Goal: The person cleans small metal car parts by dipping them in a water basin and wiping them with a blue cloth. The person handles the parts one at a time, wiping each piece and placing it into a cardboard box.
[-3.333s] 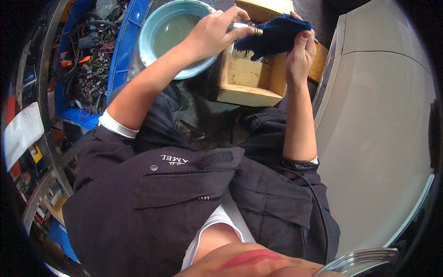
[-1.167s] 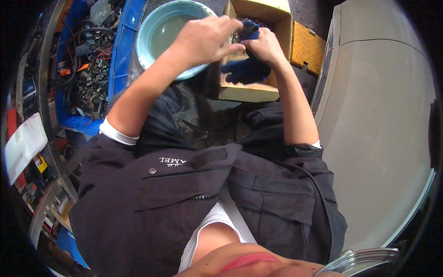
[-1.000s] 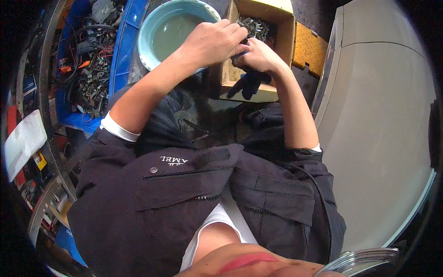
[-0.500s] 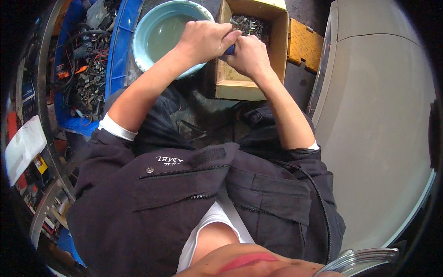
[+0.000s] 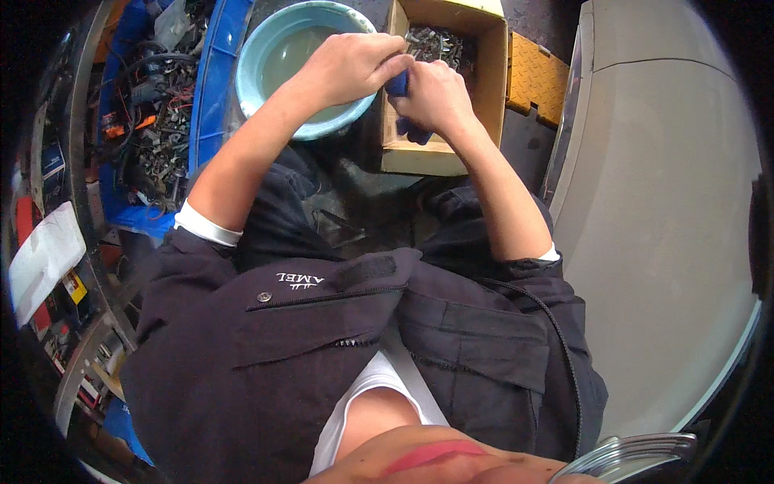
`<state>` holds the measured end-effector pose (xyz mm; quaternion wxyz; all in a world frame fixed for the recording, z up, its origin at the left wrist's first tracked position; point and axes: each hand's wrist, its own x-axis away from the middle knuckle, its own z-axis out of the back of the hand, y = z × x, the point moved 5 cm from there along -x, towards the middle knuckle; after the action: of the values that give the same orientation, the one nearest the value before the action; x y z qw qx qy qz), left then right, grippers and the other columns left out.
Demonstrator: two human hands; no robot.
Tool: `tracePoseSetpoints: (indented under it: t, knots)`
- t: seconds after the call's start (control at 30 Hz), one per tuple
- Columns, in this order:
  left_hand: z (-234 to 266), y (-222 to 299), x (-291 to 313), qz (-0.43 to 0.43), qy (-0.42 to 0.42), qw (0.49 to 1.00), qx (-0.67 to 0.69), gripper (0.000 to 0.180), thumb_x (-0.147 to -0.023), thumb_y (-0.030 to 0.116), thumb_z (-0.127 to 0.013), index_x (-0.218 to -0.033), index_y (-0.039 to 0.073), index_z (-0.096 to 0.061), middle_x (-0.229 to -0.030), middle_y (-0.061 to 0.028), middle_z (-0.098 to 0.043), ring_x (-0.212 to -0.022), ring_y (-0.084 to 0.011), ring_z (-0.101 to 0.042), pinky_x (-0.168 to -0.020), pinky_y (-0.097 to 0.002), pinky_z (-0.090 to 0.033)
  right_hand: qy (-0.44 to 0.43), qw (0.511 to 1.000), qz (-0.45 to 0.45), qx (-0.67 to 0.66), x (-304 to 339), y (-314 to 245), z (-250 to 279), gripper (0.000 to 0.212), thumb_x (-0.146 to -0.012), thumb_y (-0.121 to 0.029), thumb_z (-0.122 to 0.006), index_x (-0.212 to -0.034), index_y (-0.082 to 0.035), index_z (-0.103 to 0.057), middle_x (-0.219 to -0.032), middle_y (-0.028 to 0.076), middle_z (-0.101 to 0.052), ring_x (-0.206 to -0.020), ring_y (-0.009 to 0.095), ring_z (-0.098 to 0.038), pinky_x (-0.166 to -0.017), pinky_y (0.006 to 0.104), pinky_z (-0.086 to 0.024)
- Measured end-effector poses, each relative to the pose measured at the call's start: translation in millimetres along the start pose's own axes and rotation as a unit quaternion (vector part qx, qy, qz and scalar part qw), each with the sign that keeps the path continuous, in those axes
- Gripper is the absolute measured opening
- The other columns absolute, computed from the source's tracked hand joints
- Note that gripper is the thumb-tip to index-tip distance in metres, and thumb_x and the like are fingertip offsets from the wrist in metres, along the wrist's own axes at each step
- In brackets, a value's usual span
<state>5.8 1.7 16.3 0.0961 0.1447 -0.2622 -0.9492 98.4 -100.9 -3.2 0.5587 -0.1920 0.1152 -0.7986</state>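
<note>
My right hand [image 5: 436, 98] is closed around a tool with dark blue handles [image 5: 414, 131], whose ends stick out below my palm over the cardboard box [image 5: 427, 160]. Its working end is hidden, so I cannot tell its exact kind. My left hand [image 5: 355, 68] meets it at the box's left edge, fingers curled and thumb pressed in beside the blue part. Whatever the left fingers pinch is out of sight. Small metal pieces [image 5: 439, 47] lie heaped in the far part of the box, just beyond my right hand.
Left of the box stands a light blue basin [image 5: 250, 77] of cloudy water, under my left forearm. Farther left, a blue crate [image 5: 205, 89] holds tangled wires and metal parts beside a metal rack [image 5: 76, 161]. A yellow ramp block [image 5: 536, 77] and a large beige panel [image 5: 661, 202] are at right.
The blue handles now show more, sticking out below my right hand, where only a small blue patch showed before. Both hands have stayed together in nearly the same place.
</note>
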Motion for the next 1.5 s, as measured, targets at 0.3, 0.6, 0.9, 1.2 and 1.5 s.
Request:
tracePoseSetpoints:
  t: [0.3, 0.6, 0.9, 1.2, 1.5]
  knots:
    - [5.4, 22.9, -0.6, -0.092, 0.056, 0.994, -0.023, 0.024, -0.084, 0.015, -0.073, -0.105, 0.007, -0.064, -0.096, -0.0133, -0.066, -0.088, -0.0347, -0.067, -0.072, -0.0414, -0.056, -0.128, 0.977, -0.074, -0.154, -3.2, 15.5, 3.5, 0.025, -0.076, -0.023, -0.074, -0.081, 0.001, -0.072, -0.077, 0.022, -0.071, -0.073, 0.032, -0.073, -0.079, 0.0419, -0.059]
    - [13.4, 13.6, 2.8, -0.045, 0.157, 0.987, -0.002, 0.016, -0.095, 0.018, -0.067, -0.107, 0.009, -0.061, -0.092, -0.0129, -0.071, -0.082, -0.0341, -0.071, -0.069, -0.0418, -0.057, -0.087, 0.914, 0.035, -0.395, 3.1, 41.7, 38.7, 0.037, -0.082, -0.022, -0.078, -0.112, -0.002, -0.068, -0.096, 0.006, -0.07, -0.088, 0.012, -0.063, -0.081, 0.0293, -0.051]
    - [30.6, -30.5, -2.3, 0.075, 0.208, 0.93, 0.292, 0.029, -0.111, 0.03, -0.039, -0.111, 0.003, -0.049, -0.107, -0.0104, -0.066, -0.098, -0.0187, -0.065, -0.092, -0.0318, -0.049, 0.146, 0.864, 0.077, -0.476, 3.1, 67.8, 47.6, 0.027, -0.094, -0.014, -0.069, -0.119, -0.005, -0.068, -0.107, 0.003, -0.071, -0.093, 0.011, -0.063, -0.087, 0.0287, -0.051]
    - [4.8, 3.4, -2.0, 0.086, 0.036, 0.966, 0.242, 0.033, -0.093, 0.023, -0.067, -0.123, 0.011, -0.063, -0.079, -0.0017, -0.059, -0.077, -0.0115, -0.054, -0.073, -0.0287, -0.046, 0.244, 0.9, 0.089, -0.349, 7.3, 45.4, 60.0, 0.051, -0.071, -0.024, -0.089, -0.107, -0.005, -0.059, -0.093, 0.008, -0.072, -0.083, 0.016, -0.068, -0.079, 0.0325, -0.055]
    - [8.7, 7.4, -3.4, 0.113, -0.007, 0.953, 0.281, 0.044, -0.093, 0.019, -0.064, -0.137, 0.014, -0.062, -0.06, 0.0094, -0.04, -0.057, -0.0028, -0.034, -0.055, -0.0236, -0.029, 0.125, 0.927, 0.128, -0.331, 11.0, 34.3, 59.1, 0.045, -0.075, -0.003, -0.065, -0.119, -0.006, -0.055, -0.1, 0.017, -0.068, -0.099, 0.031, -0.069, -0.095, 0.0393, -0.053]
